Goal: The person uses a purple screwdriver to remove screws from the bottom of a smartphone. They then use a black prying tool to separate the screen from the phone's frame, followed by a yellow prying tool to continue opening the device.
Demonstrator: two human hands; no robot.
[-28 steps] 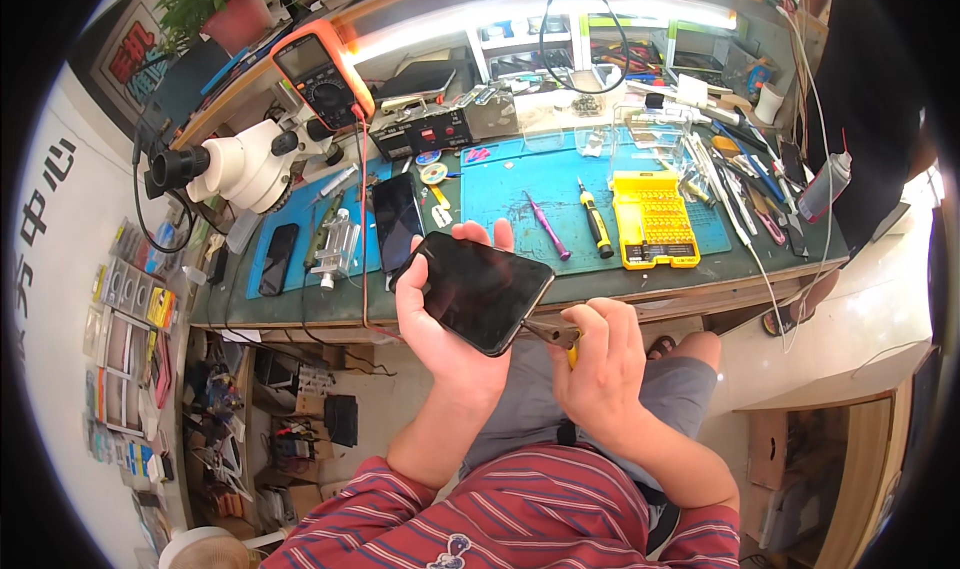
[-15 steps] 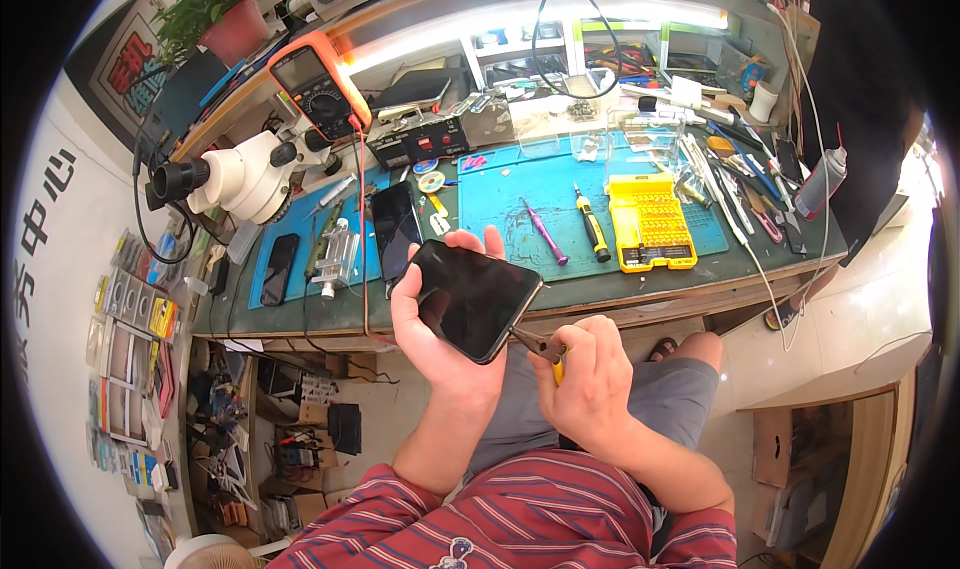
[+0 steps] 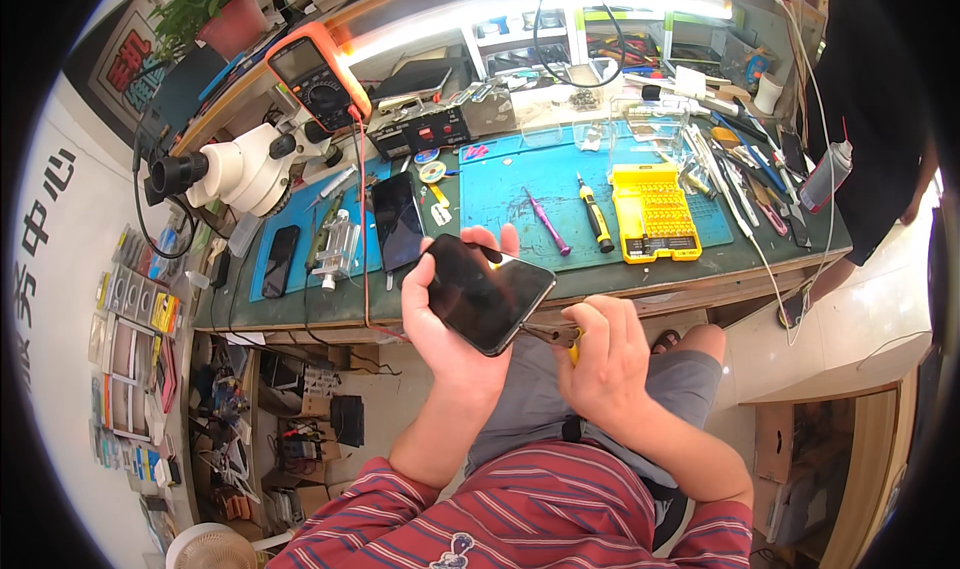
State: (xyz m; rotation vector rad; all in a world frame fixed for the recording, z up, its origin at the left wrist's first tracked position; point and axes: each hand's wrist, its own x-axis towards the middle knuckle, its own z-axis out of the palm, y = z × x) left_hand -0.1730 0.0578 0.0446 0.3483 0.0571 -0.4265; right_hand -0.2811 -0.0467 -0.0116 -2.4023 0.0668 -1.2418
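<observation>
My left hand [image 3: 447, 359] is wrapped round a black smartphone [image 3: 482, 291], screen up, with fingertips over its far edge and the thumb along its left side. My right hand [image 3: 610, 369] grips pliers [image 3: 550, 332] with yellow handles; their dark jaws reach the phone’s lower right edge, where the exact contact is too small to make out. Beyond both hands, a purple screwdriver [image 3: 548, 224], a yellow-black screwdriver [image 3: 595, 214] and a yellow bit case [image 3: 655, 219] lie on or beside the blue mat [image 3: 490, 199].
A microscope [image 3: 230, 179], orange multimeter [image 3: 315, 79], another phone [image 3: 280, 264] and dark tablet-like device [image 3: 398, 214] occupy the bench’s left side. Tools and a spray can [image 3: 825, 177] crowd its right. A person [image 3: 865, 149] stands beside the right end. Cables hang over the bench’s front edge [image 3: 300, 324].
Since half a second ago both hands, phone and pliers have shifted slightly up and right in view. The person at the right has moved, showing more of a hand and leg.
</observation>
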